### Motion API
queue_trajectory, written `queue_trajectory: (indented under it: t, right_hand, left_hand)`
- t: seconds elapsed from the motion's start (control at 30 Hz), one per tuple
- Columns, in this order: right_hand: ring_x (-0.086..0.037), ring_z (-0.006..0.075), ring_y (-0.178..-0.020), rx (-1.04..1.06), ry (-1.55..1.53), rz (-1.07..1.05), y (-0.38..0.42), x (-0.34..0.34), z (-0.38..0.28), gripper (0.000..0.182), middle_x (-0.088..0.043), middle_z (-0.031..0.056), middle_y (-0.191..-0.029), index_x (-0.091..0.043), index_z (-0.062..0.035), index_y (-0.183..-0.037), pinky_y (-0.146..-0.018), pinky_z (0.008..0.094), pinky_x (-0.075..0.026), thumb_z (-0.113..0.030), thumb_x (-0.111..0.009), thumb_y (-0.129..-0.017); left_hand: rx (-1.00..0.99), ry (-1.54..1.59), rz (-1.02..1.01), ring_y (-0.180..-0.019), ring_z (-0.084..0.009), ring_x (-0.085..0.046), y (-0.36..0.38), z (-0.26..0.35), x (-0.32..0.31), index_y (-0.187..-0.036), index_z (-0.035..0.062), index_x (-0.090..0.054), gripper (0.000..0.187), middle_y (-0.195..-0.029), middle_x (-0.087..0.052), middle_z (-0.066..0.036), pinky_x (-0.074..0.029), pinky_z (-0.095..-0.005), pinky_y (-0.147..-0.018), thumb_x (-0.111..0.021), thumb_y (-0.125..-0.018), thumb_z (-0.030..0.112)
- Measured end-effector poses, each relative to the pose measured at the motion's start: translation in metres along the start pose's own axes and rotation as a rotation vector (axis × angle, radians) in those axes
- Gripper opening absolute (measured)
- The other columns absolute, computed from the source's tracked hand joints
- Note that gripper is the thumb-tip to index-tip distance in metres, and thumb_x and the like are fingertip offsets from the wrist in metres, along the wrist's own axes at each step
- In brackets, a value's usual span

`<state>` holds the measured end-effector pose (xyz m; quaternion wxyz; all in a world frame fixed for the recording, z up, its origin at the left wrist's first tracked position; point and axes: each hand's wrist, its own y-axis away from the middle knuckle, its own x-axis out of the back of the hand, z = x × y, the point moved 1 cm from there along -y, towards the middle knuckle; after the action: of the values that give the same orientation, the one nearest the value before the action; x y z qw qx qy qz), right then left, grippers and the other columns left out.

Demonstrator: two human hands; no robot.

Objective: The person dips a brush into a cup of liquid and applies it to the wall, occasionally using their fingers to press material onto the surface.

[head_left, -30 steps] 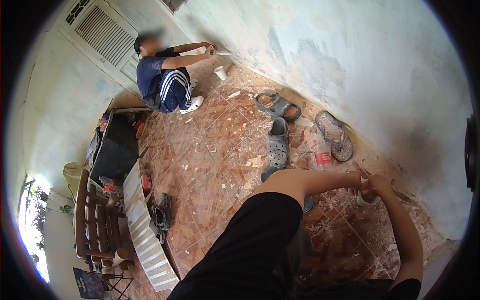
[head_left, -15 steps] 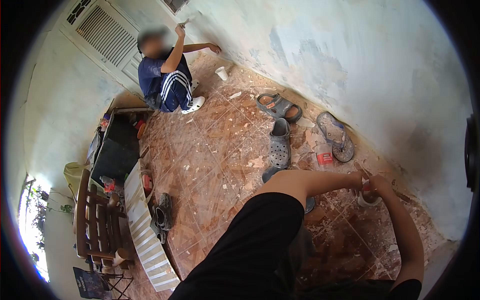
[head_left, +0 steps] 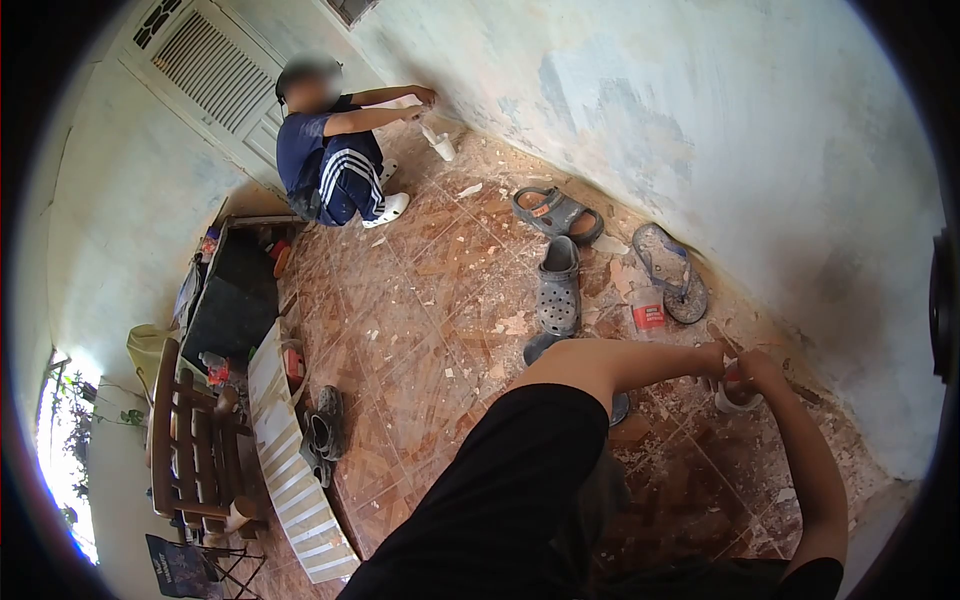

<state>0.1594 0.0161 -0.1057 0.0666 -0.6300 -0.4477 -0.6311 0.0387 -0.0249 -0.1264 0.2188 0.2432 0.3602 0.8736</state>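
In front of me at the right, my left hand [head_left: 714, 364] and my right hand [head_left: 764, 374] meet low over the floor, near the foot of the wall. Both are closed around a small red-and-white container [head_left: 733, 374], largely hidden by the fingers. A pale round part [head_left: 738, 401] shows beneath the hands. Just above the left hand, a thin tan stick [head_left: 717, 334] sticks up; I cannot tell whether that hand grips it. Beside my left forearm stands a clear plastic bottle with a red label [head_left: 648, 314].
A co-worker [head_left: 335, 150] squats by the wall, a brush [head_left: 428, 130] over a white cup [head_left: 443, 148]. A grey sandal [head_left: 558, 214], a grey clog [head_left: 559, 290] and a flip-flop [head_left: 670, 272] lie along the wall [head_left: 720, 130]. Paint flakes litter the tiles. A wooden chair [head_left: 190, 450] is at left.
The co-worker's raised arm has come down from the wall, bringing the brush to the white cup. My own hands have stayed in nearly the same place.
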Motion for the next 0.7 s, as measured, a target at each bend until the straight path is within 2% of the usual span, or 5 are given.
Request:
queue_trajectory:
  t: [0.3, 0.4, 0.6, 0.67, 0.7]
  right_hand:
    - [-0.056, 0.0282, -0.078, -0.011, 0.070, -0.011, 0.007, 0.006, -0.005, 0.036, -0.058, 0.0179, -0.078, -0.060, -0.0015, -0.079, -0.071, 0.0352, -0.044, -0.025, -0.068, -0.053]
    - [-0.056, 0.0281, -0.078, -0.042, 0.060, -0.068, 0.017, 0.015, -0.011, 0.034, -0.058, 0.0179, -0.080, -0.060, -0.0012, -0.078, -0.071, 0.0349, -0.045, -0.024, -0.067, -0.054]
    - [-0.056, 0.0269, -0.079, -0.089, 0.189, -0.021, 0.025, 0.024, -0.011, 0.034, -0.058, 0.0172, -0.083, -0.060, -0.0026, -0.079, -0.071, 0.0342, -0.044, -0.025, -0.067, -0.054]
    - [-0.056, 0.0269, -0.080, -0.064, 0.281, -0.092, 0.032, 0.044, -0.017, 0.033, -0.058, 0.0158, -0.082, -0.060, -0.0047, -0.081, -0.070, 0.0335, -0.044, -0.023, -0.068, -0.054]
    - [-0.055, 0.0263, -0.078, 0.006, 0.247, -0.059, 0.038, 0.060, -0.022, 0.032, -0.057, 0.0146, -0.081, -0.059, -0.0052, -0.082, -0.069, 0.0332, -0.044, -0.021, -0.067, -0.056]
  left_hand:
    - [0.020, -0.028, 0.006, -0.071, -0.0296, -0.059, -0.003, 0.000, -0.001, -0.117, 0.0216, -0.031, 0.051, -0.078, -0.059, -0.020, -0.048, -0.0429, -0.063, -0.051, -0.074, 0.002]
    - [-0.032, -0.034, -0.002, -0.070, -0.0289, -0.060, 0.001, 0.000, -0.002, -0.117, 0.0221, -0.032, 0.051, -0.077, -0.059, -0.019, -0.048, -0.0428, -0.063, -0.053, -0.073, 0.005]
    - [-0.002, -0.055, 0.056, -0.066, -0.0269, -0.060, 0.016, 0.009, -0.005, -0.111, 0.0131, -0.040, 0.043, -0.074, -0.060, -0.017, -0.049, -0.0410, -0.057, -0.055, -0.071, 0.013]
    - [-0.042, -0.060, 0.014, -0.062, -0.0206, -0.061, 0.021, 0.010, -0.003, -0.104, 0.0010, -0.043, 0.044, -0.074, -0.061, -0.012, -0.049, -0.0325, -0.050, -0.057, -0.070, 0.025]
    - [-0.045, -0.062, 0.017, -0.062, -0.0206, -0.061, 0.022, 0.011, -0.003, -0.104, 0.0010, -0.043, 0.044, -0.074, -0.061, -0.012, -0.049, -0.0325, -0.050, -0.057, -0.070, 0.025]
